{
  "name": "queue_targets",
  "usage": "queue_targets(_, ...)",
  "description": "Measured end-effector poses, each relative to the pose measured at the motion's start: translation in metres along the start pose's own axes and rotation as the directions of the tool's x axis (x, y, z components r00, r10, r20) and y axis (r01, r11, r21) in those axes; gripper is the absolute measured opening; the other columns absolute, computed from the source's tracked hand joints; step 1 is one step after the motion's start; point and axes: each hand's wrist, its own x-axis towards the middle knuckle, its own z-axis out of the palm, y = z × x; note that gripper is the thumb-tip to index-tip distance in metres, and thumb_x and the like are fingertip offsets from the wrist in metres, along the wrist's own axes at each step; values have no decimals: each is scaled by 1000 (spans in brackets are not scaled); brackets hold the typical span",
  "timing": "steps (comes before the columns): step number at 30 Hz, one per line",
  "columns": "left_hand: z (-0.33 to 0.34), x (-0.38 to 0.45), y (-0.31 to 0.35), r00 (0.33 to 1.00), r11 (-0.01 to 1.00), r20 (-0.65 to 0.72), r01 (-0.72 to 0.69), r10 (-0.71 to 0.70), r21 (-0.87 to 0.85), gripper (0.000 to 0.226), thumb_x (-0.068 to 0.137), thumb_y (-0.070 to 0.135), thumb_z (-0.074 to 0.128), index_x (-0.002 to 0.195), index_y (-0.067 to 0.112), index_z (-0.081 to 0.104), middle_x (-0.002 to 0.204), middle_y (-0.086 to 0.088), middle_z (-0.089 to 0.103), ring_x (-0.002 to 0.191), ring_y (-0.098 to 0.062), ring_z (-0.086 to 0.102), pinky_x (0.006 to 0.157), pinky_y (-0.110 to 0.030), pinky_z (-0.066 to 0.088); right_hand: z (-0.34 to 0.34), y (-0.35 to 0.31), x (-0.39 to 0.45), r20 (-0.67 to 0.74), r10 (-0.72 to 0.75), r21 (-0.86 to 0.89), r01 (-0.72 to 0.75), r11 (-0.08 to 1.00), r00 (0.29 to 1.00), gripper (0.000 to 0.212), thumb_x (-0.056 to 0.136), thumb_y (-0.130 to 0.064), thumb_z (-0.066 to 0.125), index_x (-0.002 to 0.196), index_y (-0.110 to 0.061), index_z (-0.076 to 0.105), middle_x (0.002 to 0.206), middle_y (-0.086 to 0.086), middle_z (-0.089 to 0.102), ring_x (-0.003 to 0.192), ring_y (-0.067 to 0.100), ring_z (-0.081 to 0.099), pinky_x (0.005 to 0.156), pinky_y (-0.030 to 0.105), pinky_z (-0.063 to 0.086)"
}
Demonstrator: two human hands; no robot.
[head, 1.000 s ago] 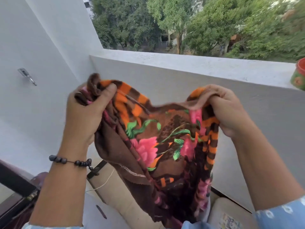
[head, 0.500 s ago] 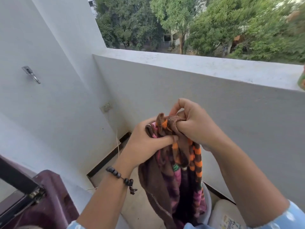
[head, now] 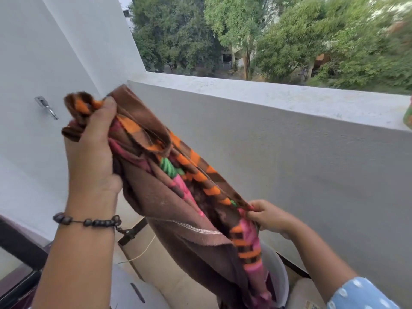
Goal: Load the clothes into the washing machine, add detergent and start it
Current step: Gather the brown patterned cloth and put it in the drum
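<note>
Overhead, the head view showed both hands raised in front of a white balcony parapet (head: 289, 134), with a folded blanket (head: 169, 197) stretched on a slant between them. The left hand (head: 91, 150) was the higher one, at the left of the frame; its grip was closed round the bunched upper corner of the blanket, thumb pressed over the orange-and-brown striped edge. A bracelet of dark beads (head: 89, 221) circled the left wrist. The right hand (head: 265, 216) sat lower and to the right, its grip pinching the striped edge of the blanket between thumb and fingertips. A blue sleeve with white marks (head: 361, 295) covered the right forearm near the bottom right corner. The blanket was brown with orange stripes and a pink and green flower print; a stitched hem showed on its brown outer fold, and its lower part hung down into a white bucket (head: 276, 273) standing on the floor by the parapet. A maroon washing machine (head: 15, 277) with a dark open lid appeared at the bottom left edge, well apart from the blanket. A metal hook (head: 46, 107) was fixed to the white side wall (head: 33, 52) on the left. Green trees (head: 301, 36) and part of a building stood beyond the parapet.
</note>
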Motion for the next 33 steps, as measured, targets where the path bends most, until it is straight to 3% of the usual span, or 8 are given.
queue_targets(7,-12,-26,-31,952,953,191,193,-239,235,8,71,5,76,76,8,71,71,-4,75,63,-16,71,61,-28,59,-21,-83,-24,-287,-246,378,345,859,926,30,100,-25,52,80,-4,57,57,3,41,43,11,28,41,21,12)
queue_targets(12,0,-51,-62,798,905,473,202,-374,375,36,67,3,75,101,7,63,88,-7,73,80,-18,71,70,-27,57,-3,-144,-55,-165,-475,343,501,794,865,24,102,-15,48,95,-11,70,75,2,70,65,8,63,57,17,51)
queue_targets(15,5,-56,-71,747,876,497,237,-440,420,71,66,4,78,128,22,50,108,4,71,102,-14,69,84,-28,56,-1,-157,-62,-128,-564,175,579,797,816,24,102,-12,47,108,-4,69,94,18,72,84,9,60,76,24,50)
queue_targets(17,5,-55,-73,745,864,501,200,-441,462,68,67,10,81,128,25,57,115,0,70,108,-19,68,93,-37,55,-4,-156,-63,-140,-568,88,581,809,811,22,101,-11,50,107,-2,69,94,18,72,84,14,62,81,33,53)
queue_targets(21,5,-51,-69,849,891,422,113,-317,440,18,75,8,79,88,20,77,89,-8,76,88,-25,72,87,-43,55,-16,-142,-62,-232,-539,100,571,815,810,15,88,-12,71,103,-11,70,96,16,71,86,35,72,80,49,59)
queue_targets(26,5,-30,-45,965,957,259,-36,-42,289,24,84,0,69,76,22,74,75,9,72,72,-6,67,71,-23,55,-33,-94,-45,-81,-312,-102,304,947,946,5,87,-9,71,91,-13,70,84,20,70,71,19,63,69,44,54)
queue_targets(30,-12,1,-15,991,973,13,-137,136,185,10,85,15,74,88,20,65,83,9,72,80,-9,68,87,-34,56,-51,-49,-33,-279,-161,-234,95,967,947,17,91,-14,65,80,-1,64,70,6,59,66,16,53,60,37,43)
queue_targets(33,-31,12,1,985,979,-101,-122,139,162,67,60,50,86,111,14,62,104,3,71,98,-12,70,89,-31,56,-70,-28,-36,-412,-53,-52,35,998,910,20,91,-9,65,78,6,61,68,10,57,66,18,50,59,31,33)
